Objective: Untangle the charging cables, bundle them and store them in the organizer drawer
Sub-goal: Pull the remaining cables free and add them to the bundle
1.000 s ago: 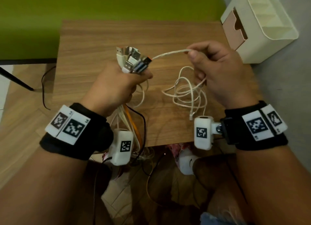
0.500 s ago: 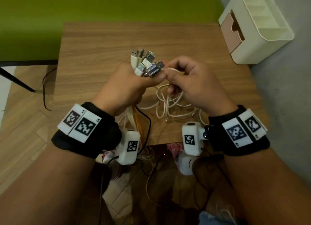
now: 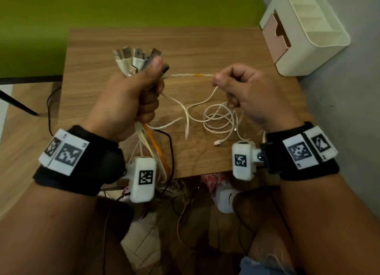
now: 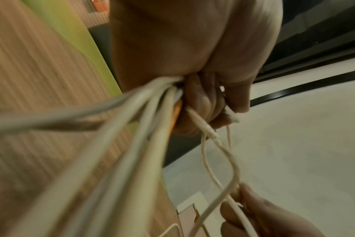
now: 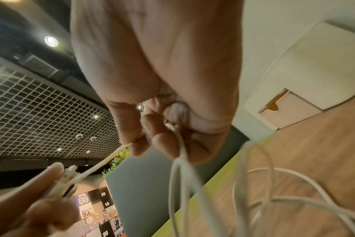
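My left hand [image 3: 141, 89] grips a bundle of charging cables [image 3: 152, 145] in a fist above the wooden table [image 3: 205, 44]; their USB plugs [image 3: 135, 59] fan out above the thumb. The strands, white with one orange and one black, hang down past the table's front edge. My right hand [image 3: 230, 83] pinches one white cable [image 3: 191, 75], stretched level between the two hands. The rest of that cable lies in loose loops [image 3: 220, 118] on the table under the right hand. In the left wrist view the strands [image 4: 152, 115] leave the fist [image 4: 201, 99]. The right wrist view shows fingers [image 5: 162, 141] curled round the white cable [image 5: 182, 154].
A cream organizer [image 3: 304, 28] with a pale pink drawer [image 3: 275, 34] stands at the table's back right corner, against a grey wall. A green surface lies behind the table. More wires [image 3: 178, 196] and a white shoe [image 3: 226, 196] lie on the floor below the front edge.
My right hand has slid away to the right from the left fist, drawing the white cable taut between them. The left hand holding the bundle has shifted left and slightly up.
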